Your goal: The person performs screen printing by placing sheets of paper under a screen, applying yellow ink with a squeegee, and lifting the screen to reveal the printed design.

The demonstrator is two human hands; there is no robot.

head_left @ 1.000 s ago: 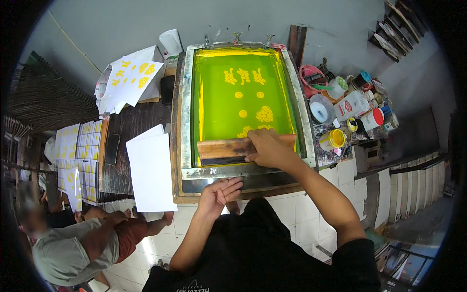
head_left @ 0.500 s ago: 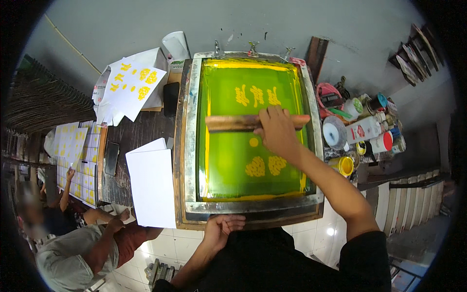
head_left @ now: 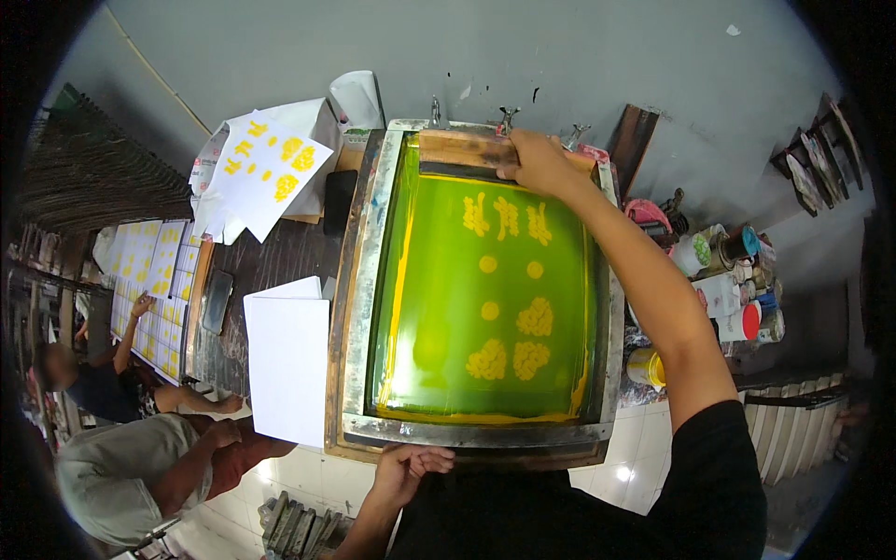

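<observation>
My right hand [head_left: 543, 163] grips a wooden squeegee [head_left: 469, 151] lying crosswise at the far end of the screen-printing frame [head_left: 611, 308]. Its palm hides part of the handle. The green mesh [head_left: 439, 289] carries yellow character shapes, dots and rounded clusters, with yellow ink along its borders. My left hand [head_left: 411, 469] is by the near edge of the frame, its fingers loosely curled with nothing visible in them. A stack of blank white paper [head_left: 289, 373] lies left of the frame, and yellow-printed sheets [head_left: 261, 168] lie farther back.
Jars and bottles [head_left: 742, 289] crowd the right side, with a yellow ink tub [head_left: 646, 367] near my right arm. Clamps [head_left: 507, 117] stand at the frame's far edge. Two phones lie on the dark table [head_left: 271, 257]. At left, people sit near a rack [head_left: 103, 177] and printed sheets [head_left: 149, 266].
My right hand has pushed the squeegee away from me, from the middle of the mesh to its far end, uncovering more dots and a cluster. My left hand stays by the near edge.
</observation>
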